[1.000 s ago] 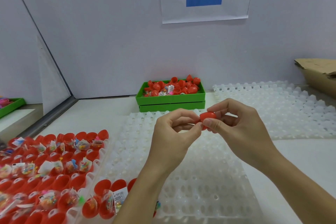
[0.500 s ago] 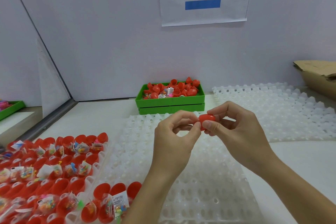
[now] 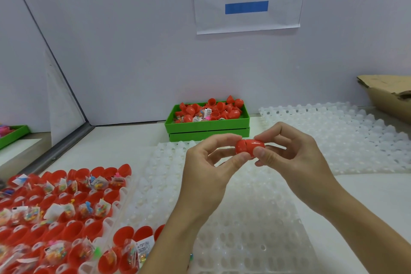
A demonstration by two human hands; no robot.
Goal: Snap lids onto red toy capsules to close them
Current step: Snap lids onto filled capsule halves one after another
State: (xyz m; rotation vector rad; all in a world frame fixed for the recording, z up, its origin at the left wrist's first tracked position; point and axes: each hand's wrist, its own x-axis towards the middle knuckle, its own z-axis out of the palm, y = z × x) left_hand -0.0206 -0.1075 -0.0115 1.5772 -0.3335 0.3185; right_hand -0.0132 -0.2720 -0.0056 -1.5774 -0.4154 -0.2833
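Capsule (image 3: pixel 249 148) pinched between both hands
Left hand (image 3: pixel 208 176) and right hand (image 3: pixel 289 158) pinch opposite ends; likely light, stiff, slick plastic.

A: Hands?
B: Both raised mid-frame, bare forearms coming in from the bottom edge and converging. Left hand (image 3: pixel 206 169) back toward the camera, thumb and curled forefinger pinching the left end of the red capsule (image 3: pixel 249 146).
A: Right one?
B: Right hand (image 3: pixel 289 158) opposite it, thumb below and fingers arched over the top, gripping the right end. Fingertips of the two hands nearly meet; wrists are well apart, right forearm angled out to the lower right
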